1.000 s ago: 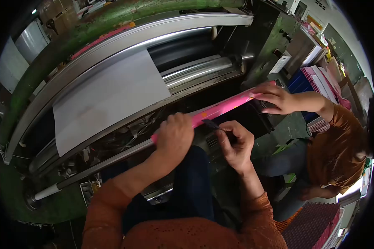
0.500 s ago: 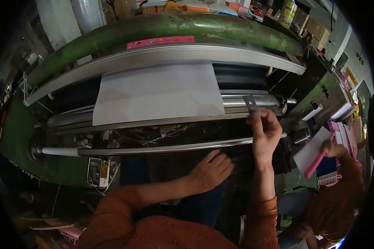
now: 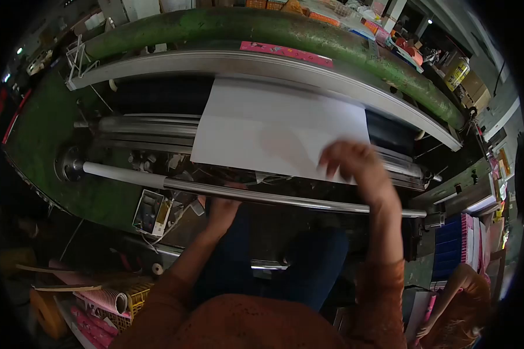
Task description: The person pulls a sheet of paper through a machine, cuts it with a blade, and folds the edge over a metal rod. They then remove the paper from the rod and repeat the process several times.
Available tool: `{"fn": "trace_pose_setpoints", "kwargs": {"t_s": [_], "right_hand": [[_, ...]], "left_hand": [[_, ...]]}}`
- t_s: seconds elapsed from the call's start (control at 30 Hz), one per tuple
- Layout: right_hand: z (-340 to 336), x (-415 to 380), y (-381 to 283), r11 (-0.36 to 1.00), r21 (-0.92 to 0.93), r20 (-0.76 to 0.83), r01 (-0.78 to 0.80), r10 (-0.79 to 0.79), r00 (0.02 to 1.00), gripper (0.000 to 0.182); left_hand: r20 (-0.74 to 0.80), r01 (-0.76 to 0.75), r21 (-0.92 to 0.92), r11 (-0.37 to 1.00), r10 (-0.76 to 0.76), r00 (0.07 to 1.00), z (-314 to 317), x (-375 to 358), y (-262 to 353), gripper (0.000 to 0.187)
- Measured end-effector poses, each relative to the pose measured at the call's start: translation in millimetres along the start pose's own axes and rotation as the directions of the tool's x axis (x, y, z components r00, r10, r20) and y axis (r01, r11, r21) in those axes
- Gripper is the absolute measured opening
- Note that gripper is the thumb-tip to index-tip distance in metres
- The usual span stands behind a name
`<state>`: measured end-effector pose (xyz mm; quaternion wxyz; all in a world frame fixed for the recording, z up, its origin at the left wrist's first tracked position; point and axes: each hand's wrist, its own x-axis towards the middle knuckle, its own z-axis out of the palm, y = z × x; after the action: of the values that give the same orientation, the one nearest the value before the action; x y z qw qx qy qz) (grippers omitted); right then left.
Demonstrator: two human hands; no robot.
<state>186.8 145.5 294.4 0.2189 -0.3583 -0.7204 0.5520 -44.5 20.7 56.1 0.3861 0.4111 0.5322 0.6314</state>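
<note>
A white sheet (image 3: 273,131) lies over the rollers of a big green printing machine (image 3: 262,26). My right hand (image 3: 355,168) is blurred, fingers curled down on the sheet's lower right edge; anything in it is hidden by the blur. My left hand (image 3: 222,208) reaches up under the long steel rod (image 3: 285,199), which crosses in front of the machine and hides the fingertips. Both my sleeves are orange knit. A shiny metal roller (image 3: 145,125) shows to the left of the sheet.
A small open electrical box (image 3: 151,212) hangs below the rod at left. Rolled paper and a yellow crate (image 3: 108,299) lie at lower left. A co-worker in orange (image 3: 460,302) crouches at lower right by blue and pink stacks (image 3: 466,244). A pink strip (image 3: 285,51) sits on the top rail.
My view swung left. My right hand dropped from holding a small metal blade upright onto the sheet's edge. My left hand moved up under the rod. The co-worker's pink strip is gone from the rod.
</note>
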Motion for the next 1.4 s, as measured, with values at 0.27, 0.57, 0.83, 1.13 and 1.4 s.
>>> {"fn": "trace_pose_setpoints", "kwargs": {"t_s": [0.27,0.57,0.83,1.13,1.4], "right_hand": [[15.7,-56.2,233.2,0.590,0.798,-0.455,0.123,0.458,0.764,0.028],[-6.3,-88.7,249.2,0.707,0.641,-0.643,0.300,0.280,0.712,0.010],[-5.2,-135.1,186.1,0.800,0.595,-0.600,0.084,0.372,0.709,0.016],[15.1,-125.2,83.0,0.370,-0.915,-0.364,-0.158,-0.595,0.716,0.016],[-33.7,-40.2,79.4,0.425,-0.902,-0.295,-0.080,-0.468,0.833,0.009]], "left_hand": [[-0.204,0.050,-0.571,0.819,-0.201,0.958,-26.8,27.9,-8.7,0.030],[-0.165,0.049,-0.327,0.944,-0.108,0.980,-39.1,-17.4,18.1,0.019],[-0.197,0.102,-0.317,0.943,-0.171,0.965,-33.0,-50.4,69.4,0.021],[-0.202,0.059,-0.438,0.897,-0.163,0.966,-30.8,-49.6,102.9,0.017],[0.380,-0.674,0.675,0.300,0.642,0.666,20.5,-29.0,107.6,0.031]]}}
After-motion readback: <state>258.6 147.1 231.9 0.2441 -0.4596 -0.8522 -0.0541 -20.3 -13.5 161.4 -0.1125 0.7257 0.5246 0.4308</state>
